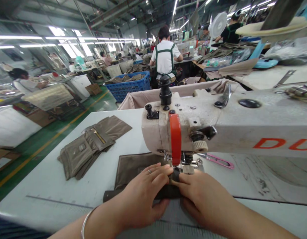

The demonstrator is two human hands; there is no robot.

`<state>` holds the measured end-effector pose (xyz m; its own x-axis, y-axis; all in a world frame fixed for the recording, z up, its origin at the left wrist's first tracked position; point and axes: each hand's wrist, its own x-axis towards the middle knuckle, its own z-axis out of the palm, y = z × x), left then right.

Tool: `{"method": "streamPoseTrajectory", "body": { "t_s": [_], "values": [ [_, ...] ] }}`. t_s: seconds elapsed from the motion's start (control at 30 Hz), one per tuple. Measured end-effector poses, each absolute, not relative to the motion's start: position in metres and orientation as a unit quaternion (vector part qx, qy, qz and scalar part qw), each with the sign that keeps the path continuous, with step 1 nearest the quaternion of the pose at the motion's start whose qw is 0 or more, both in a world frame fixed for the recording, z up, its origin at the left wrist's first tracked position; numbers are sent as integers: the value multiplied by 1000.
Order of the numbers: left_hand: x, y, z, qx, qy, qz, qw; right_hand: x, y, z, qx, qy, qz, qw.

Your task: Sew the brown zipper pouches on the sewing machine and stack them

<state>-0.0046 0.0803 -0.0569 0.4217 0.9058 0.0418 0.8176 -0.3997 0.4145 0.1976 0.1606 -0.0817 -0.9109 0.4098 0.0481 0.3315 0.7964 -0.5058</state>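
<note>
A dark olive-brown fabric piece (133,166) with a folded edge lies under the presser foot of a white sewing machine (193,132). On its left part rests my left hand (148,189), fingers bent over the cloth near the needle and thumb at the near edge. My right hand (203,196) pinches the cloth's near edge just right of the needle area, its fingertips partly hidden. An orange guard (175,139) stands in front of the needle, which I cannot see clearly.
A stack of sewn fabric pieces (86,146), one with a zipper, lies on the left of the table (48,196). Pink-handled thread snips (218,161) lie behind my right hand. Beyond stand a blue crate (129,88) and a person in a white shirt (165,56).
</note>
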Motion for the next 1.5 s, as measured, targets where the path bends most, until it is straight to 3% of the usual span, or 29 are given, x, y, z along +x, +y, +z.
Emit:
{"method": "streamPoseTrajectory", "body": {
  "t_s": [0.37,0.57,0.77,1.1,1.5],
  "values": [
    [-4,66,-77,828,510,223,66,208,170,-83,-177,-954,228,82],
    [-3,68,-75,841,495,211,53,210,170,-76,-211,-937,221,172],
    [-7,70,-72,852,476,202,80,203,165,-81,-209,-945,229,101],
    [0,73,-65,799,539,212,163,207,169,-80,-197,-956,200,81],
    [1,64,-72,832,538,134,27,202,168,-77,-190,-953,220,88]
  ]
}}
